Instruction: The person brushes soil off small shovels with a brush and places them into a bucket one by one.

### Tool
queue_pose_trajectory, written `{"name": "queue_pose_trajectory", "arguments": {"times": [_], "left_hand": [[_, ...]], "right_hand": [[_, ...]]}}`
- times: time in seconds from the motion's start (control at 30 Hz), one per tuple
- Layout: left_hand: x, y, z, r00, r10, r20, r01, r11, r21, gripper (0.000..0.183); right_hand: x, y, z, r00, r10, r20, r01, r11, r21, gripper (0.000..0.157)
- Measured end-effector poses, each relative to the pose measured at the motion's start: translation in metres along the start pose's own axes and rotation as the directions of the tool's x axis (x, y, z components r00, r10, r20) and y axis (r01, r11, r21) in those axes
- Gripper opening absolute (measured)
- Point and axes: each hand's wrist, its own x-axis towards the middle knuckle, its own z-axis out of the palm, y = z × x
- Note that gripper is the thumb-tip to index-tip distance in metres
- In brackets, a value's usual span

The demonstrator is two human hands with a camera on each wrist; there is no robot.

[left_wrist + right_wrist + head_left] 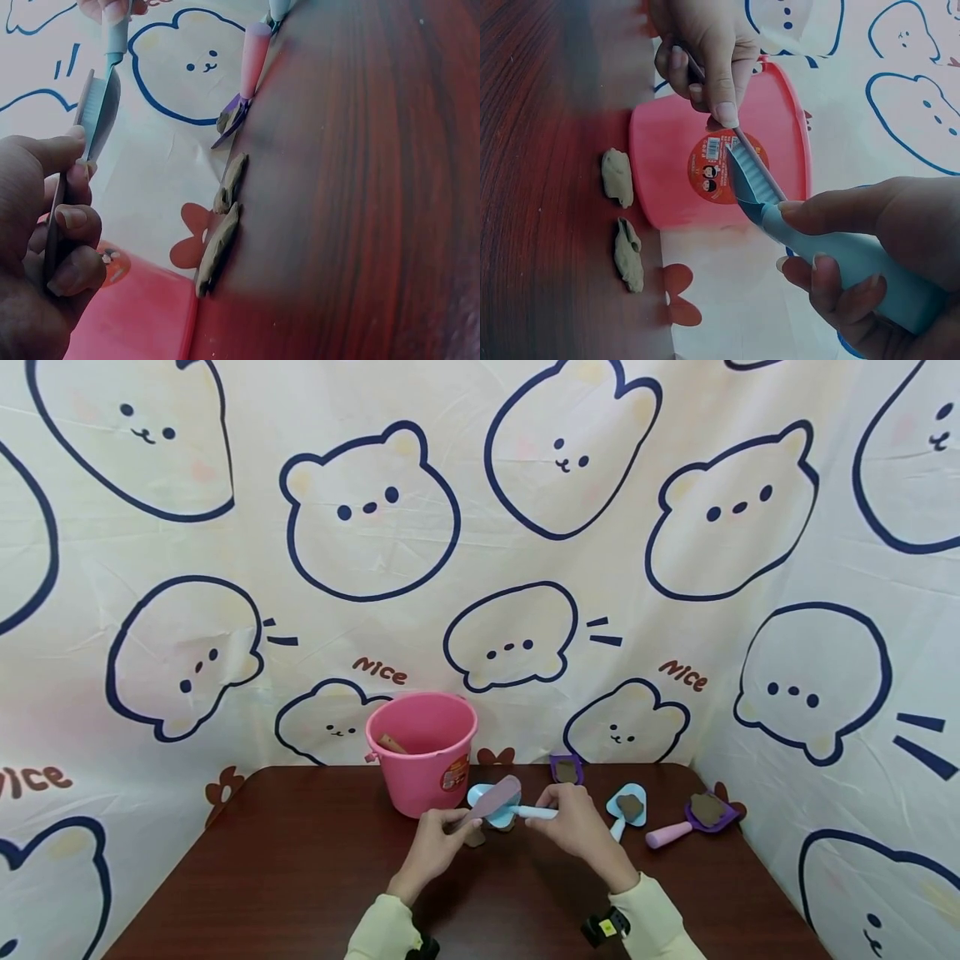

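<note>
My left hand (431,847) grips a flat mauve spatula (504,792), its blade laid over the scoop of a light blue toy shovel (477,794). My right hand (573,821) holds that shovel by its handle (862,270). In the right wrist view, the spatula's edge runs close along the ribbed scoop. Both tools are held above the table. Below them lie two lumps of brown clay (628,255), one mostly hidden in the head view by the tools.
A pink bucket (423,781) with a brown piece inside stands at the back, left of my hands. To the right are a blue shovel (617,829), a purple shovel with pink handle (669,835) and another purple shovel (557,772), all carrying clay. A patterned cloth (510,552) hangs behind the brown table (300,860).
</note>
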Motion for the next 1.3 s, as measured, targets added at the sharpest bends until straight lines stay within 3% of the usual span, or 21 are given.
{"name": "queue_pose_trajectory", "arguments": {"times": [0.47, 0.93, 1.3], "left_hand": [[0.000, -0.012, -0.011, 0.997, 0.037, -0.070, -0.035, 0.999, 0.031, 0.026], [0.001, -0.015, -0.021, 0.992, 0.013, -0.124, -0.012, 1.000, 0.012, 0.009], [0.001, -0.022, -0.024, 0.987, 0.034, -0.156, -0.033, 0.999, 0.008, 0.016]], "right_hand": [[-0.002, 0.001, -0.001, 1.000, -0.006, 0.013, 0.006, 1.000, -0.005, 0.018], [-0.001, 0.001, -0.004, 1.000, 0.001, 0.016, -0.001, 1.000, -0.016, 0.019], [0.000, 0.003, -0.007, 1.000, 0.007, 0.002, -0.007, 0.999, -0.037, 0.019]]}}
